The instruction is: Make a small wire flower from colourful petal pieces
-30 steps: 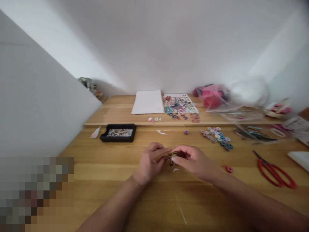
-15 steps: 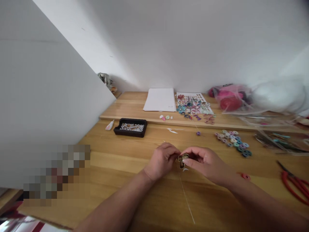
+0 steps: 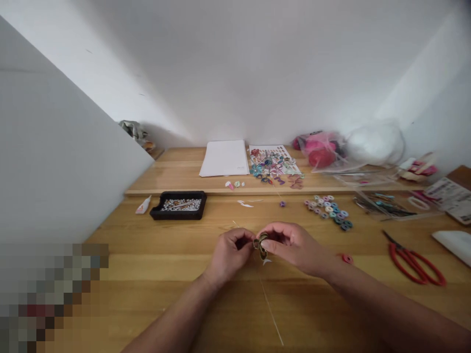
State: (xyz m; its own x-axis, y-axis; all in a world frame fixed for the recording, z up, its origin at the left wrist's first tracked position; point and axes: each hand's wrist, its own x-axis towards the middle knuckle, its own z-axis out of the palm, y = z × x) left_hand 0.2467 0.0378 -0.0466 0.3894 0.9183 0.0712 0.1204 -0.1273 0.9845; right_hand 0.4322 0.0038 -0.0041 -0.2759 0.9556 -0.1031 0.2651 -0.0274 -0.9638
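A small olive-brown flower-shaped craft piece [image 3: 262, 255] with looped petals is held up over the table's middle. My right hand [image 3: 294, 246] grips it from the right, thumb in front and fingers behind. My left hand [image 3: 231, 252] is closed in a pinch at its left petal; the fingertips partly hide that edge. Below the flower a pale thread [image 3: 270, 309] runs down toward the front of the table. A thin pale tip [image 3: 235, 224] sticks out above my left hand. Just under the flower is a small white scrap [image 3: 267, 262].
Red-handled scissors [image 3: 414, 262] and a red thread spool [image 3: 347, 258] lie right. Behind them are several coloured spools [image 3: 333, 210]. A black tray [image 3: 156, 214] of beads and a glue tube [image 3: 143, 205] stand left. Fabric flowers [image 3: 274, 166] and white paper [image 3: 225, 157] occupy the raised shelf.
The camera view has swung to the right, so the table things sit further left. The flower has turned a little between my hands, showing its petals more openly. Both hands keep hold.
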